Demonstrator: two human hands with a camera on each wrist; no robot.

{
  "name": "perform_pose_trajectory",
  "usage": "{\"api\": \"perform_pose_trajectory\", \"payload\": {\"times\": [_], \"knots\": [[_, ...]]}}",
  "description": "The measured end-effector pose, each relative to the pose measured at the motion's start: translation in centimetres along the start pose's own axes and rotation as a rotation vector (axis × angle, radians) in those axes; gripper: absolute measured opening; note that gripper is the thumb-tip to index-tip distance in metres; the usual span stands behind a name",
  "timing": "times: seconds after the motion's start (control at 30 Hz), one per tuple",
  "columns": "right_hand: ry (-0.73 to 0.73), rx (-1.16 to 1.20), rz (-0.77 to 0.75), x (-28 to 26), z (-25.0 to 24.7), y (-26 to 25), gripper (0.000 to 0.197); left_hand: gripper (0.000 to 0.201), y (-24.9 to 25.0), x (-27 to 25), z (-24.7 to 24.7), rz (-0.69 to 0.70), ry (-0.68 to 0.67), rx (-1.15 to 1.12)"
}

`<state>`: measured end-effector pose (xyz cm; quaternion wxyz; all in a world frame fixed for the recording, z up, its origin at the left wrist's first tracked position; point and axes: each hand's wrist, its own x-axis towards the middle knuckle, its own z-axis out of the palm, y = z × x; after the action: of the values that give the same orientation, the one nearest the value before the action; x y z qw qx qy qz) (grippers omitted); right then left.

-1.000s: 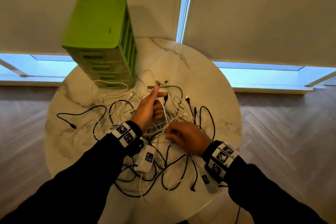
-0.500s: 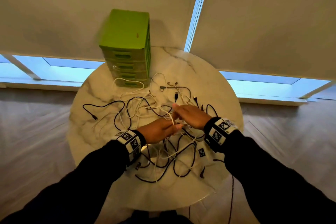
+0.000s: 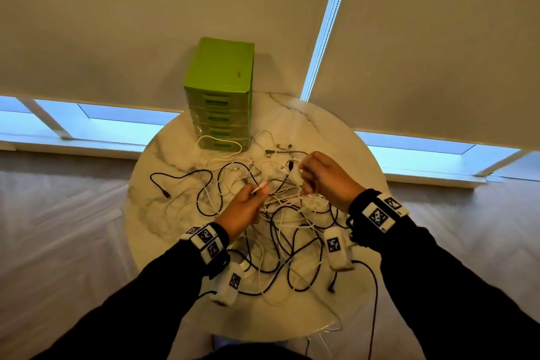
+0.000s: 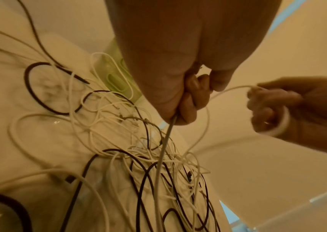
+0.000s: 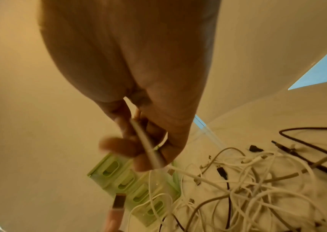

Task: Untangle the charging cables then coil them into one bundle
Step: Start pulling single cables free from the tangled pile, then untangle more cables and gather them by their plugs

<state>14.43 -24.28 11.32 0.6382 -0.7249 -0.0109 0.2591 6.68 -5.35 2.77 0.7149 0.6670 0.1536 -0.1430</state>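
Here our left hand (image 3: pixel 244 207) and right hand (image 3: pixel 327 178) both pinch one white cable (image 4: pixel 228 90), stretched left-right between them above the tangle (image 3: pixel 280 213) on the desk (image 3: pixel 336 137).

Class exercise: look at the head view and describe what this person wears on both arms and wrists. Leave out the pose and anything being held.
Both arms wear long dark sleeves down to the wrist. Each wrist carries a white band printed with square black-and-white tag markings. A small white box with the same kind of marking hangs below the right wrist, and another below the left. A thin dark lead trails from the right one.
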Motion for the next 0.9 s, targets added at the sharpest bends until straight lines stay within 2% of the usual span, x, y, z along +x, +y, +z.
{"api": "perform_pose_trajectory", "payload": {"times": [0.1, 0.17, 0.33, 0.53, 0.6, 0.7, 0.8, 0.9], "knots": [[-0.063, -0.053, 0.061, -1.6, -0.5, -0.3, 0.021, 0.025, 0.3, 0.5, -0.6, -0.056, 0.081, -0.129], [-0.104, -0.122, 0.064, -2.4, -0.4, 0.2, 0.020, 0.033, 0.6, 0.6, -0.6, -0.088, 0.100, -0.175], [0.048, -0.129, -0.133, -3.2, 0.4, 1.5, 0.019, 0.045, 0.8, 0.6, -0.2, -0.133, 0.026, -0.338], [-0.063, -0.484, -0.333, -4.4, 3.2, 3.7, 0.016, 0.050, 2.0, 0.2, 0.5, -0.114, -0.020, -0.589], [-0.083, -0.562, -0.335, -4.6, 4.1, 4.7, 0.013, 0.047, 2.5, 0.0, 0.5, -0.108, -0.051, -0.695], [-0.052, -0.562, -0.333, -4.7, 4.9, 5.6, 0.010, 0.041, 3.0, -0.4, 0.3, -0.103, -0.075, -0.819], [-0.002, -0.519, -0.316, -4.6, 5.6, 6.2, 0.014, 0.042, 3.4, -0.6, 0.4, -0.109, -0.064, -0.826], [-0.022, -0.512, -0.293, -4.5, 6.5, 7.1, 0.017, 0.038, 3.7, -0.6, 0.9, -0.072, -0.063, -0.857]]}}
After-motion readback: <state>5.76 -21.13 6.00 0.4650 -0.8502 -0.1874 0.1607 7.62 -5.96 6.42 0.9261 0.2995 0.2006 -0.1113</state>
